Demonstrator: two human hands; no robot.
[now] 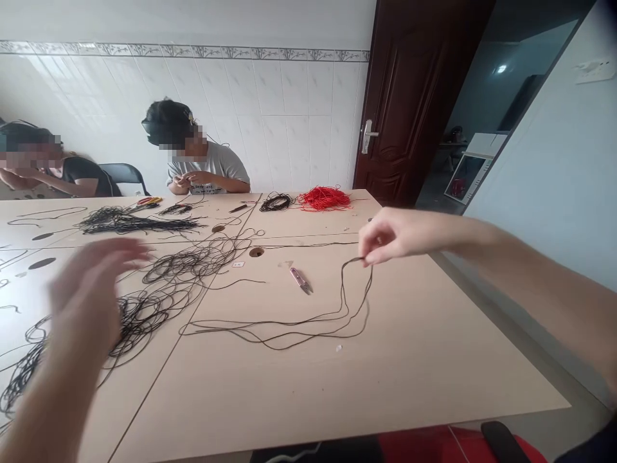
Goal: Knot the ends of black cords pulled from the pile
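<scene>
My right hand (380,241) pinches the end of a looped dark cord (289,323) above the right part of the table. From my fingers the strands hang down and then run left across the tabletop in long loops. My left hand (91,283), blurred by motion, is raised over the left side, above a tangled heap of black cord (144,315); whether its fingers hold anything is not clear. Small pink thread snips (301,280) lie on the table between my hands, left of the hanging strands.
On the far side of the pale table (434,366) lie a red cord bundle (324,199), a black coil (276,202), a black cord bundle (135,223) and scissors (149,201). Two people sit across, one in a grey shirt (219,164). A cable hole (257,252) is mid-table.
</scene>
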